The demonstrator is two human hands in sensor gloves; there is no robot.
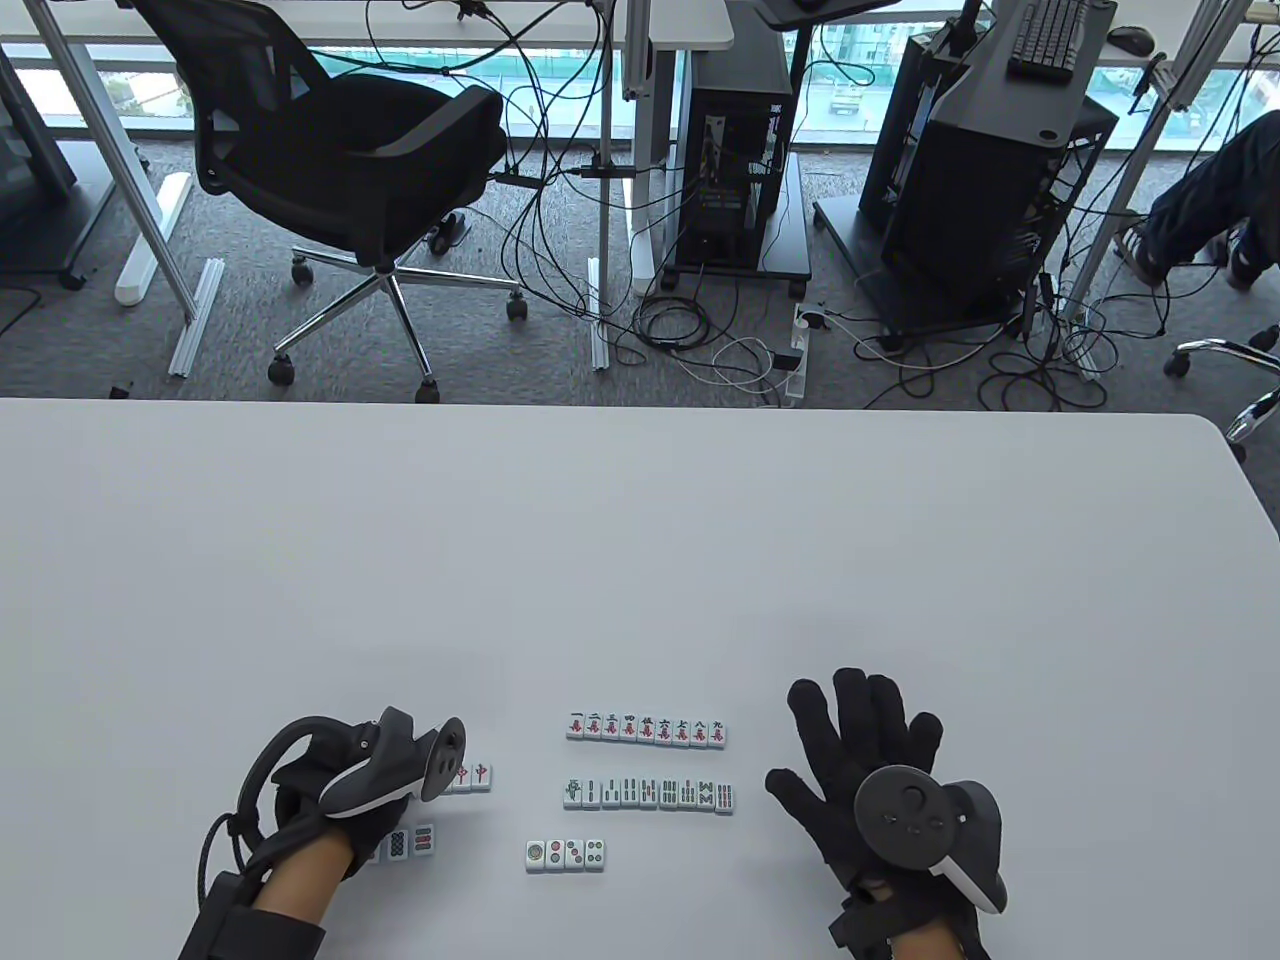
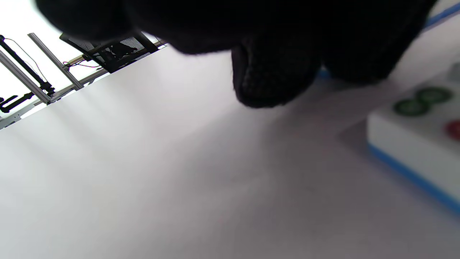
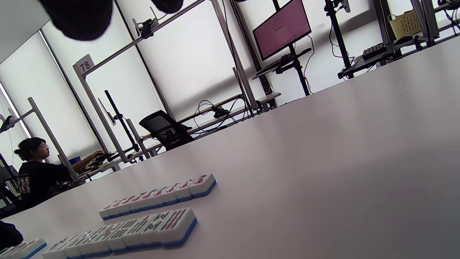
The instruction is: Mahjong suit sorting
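Three rows of white, blue-backed mahjong tiles lie face up near the front of the table: a characters row (image 1: 646,729), a bamboo row (image 1: 648,795) and a short dots row (image 1: 565,854). At the left lie red dragon tiles (image 1: 472,776) and loose dots tiles (image 1: 411,842). My left hand (image 1: 340,810) hovers over this left group, its fingers hidden under the tracker. In the left wrist view a fingertip (image 2: 266,86) hangs near a dots tile (image 2: 413,133). My right hand (image 1: 860,740) lies flat with spread fingers, to the right of the rows and apart from them. The right wrist view shows the characters row (image 3: 158,198) and the bamboo row (image 3: 122,232).
The white table (image 1: 640,560) stretches far beyond the tiles to its back edge. Behind it stand a black office chair (image 1: 340,150), computer towers (image 1: 735,140) and floor cables. A person (image 3: 36,172) sits at a distant desk.
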